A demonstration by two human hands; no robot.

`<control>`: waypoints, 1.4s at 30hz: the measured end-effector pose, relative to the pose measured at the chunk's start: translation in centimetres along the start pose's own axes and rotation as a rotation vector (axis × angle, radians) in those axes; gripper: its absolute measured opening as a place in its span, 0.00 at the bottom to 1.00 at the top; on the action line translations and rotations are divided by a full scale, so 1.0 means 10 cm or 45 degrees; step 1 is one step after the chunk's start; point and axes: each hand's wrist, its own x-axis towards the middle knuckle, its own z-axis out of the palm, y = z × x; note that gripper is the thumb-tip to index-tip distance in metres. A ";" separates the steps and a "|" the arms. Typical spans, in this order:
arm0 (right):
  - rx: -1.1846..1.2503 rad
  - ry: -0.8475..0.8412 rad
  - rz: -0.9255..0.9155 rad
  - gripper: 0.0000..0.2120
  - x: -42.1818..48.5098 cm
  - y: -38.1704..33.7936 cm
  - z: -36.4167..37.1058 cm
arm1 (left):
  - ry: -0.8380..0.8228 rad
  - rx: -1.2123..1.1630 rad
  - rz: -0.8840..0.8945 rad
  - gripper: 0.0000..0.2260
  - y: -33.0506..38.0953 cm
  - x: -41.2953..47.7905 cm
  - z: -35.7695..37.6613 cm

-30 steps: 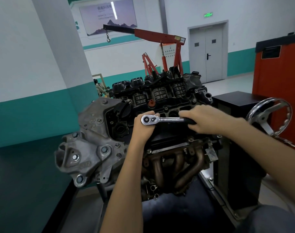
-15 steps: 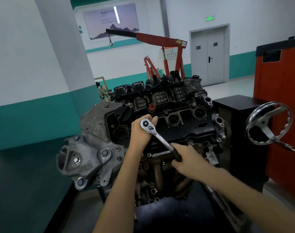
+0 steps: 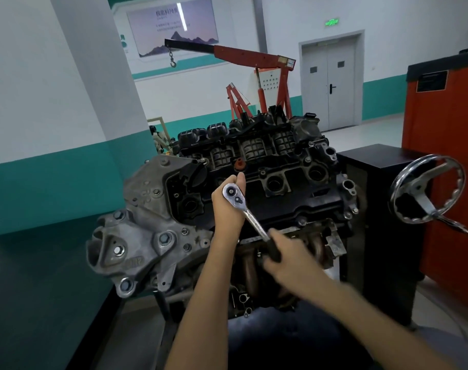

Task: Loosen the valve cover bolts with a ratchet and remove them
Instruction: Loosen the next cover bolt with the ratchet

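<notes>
The left hand (image 3: 227, 206) is cupped round the head of a chrome steel ratchet (image 3: 250, 216) with a black rubber grip, thumb standing up beside it and pressing the head down onto the engine. The right hand (image 3: 286, 259), a little blurred, is closed round that black grip at the far end of the handle, which slants down toward the person.

The head sits on the near left part of the black plastic valve cover (image 3: 294, 201). The bolt beneath it is hidden by the tool and palm. Other small steel cover bolts (image 3: 301, 222) show along the near edge.

I'd expect the ratchet to feel stiff, fairly heavy and slick on the bare chrome, so the rubber end is the place to pull and the head the place to steady. Loosened bolts would be small, light and easily dropped, best pinched by their heads.

Left of the hands is the grey cast-aluminium end cover (image 3: 147, 209), below them a rusty exhaust manifold (image 3: 250, 265), to the right a chrome handwheel (image 3: 427, 190), and behind stands a red engine crane (image 3: 254, 57).
</notes>
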 end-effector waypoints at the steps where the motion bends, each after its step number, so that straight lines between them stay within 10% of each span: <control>1: 0.137 0.042 0.062 0.07 -0.06 -0.05 0.22 | 0.009 0.015 0.010 0.21 0.00 0.00 0.01; 6: 0.164 0.023 0.014 0.07 -0.01 -0.15 0.34 | -0.093 0.177 0.006 0.23 -0.03 0.06 -0.13; 16: -1.077 -0.181 -0.434 0.13 0.77 -0.14 -1.19 | -0.211 0.207 0.030 0.24 0.02 0.06 -0.15; 27: 0.368 0.091 0.094 0.08 -0.07 -0.23 0.56 | 0.023 0.167 0.108 0.22 -0.03 0.02 0.00; 37: -1.057 -0.213 -0.399 0.12 0.73 -0.04 -1.19 | -0.333 0.361 0.091 0.25 0.00 0.13 -0.15; 42: -0.879 -0.044 -0.374 0.10 0.55 -0.02 -0.92 | -0.014 0.136 -0.024 0.22 -0.01 0.08 -0.05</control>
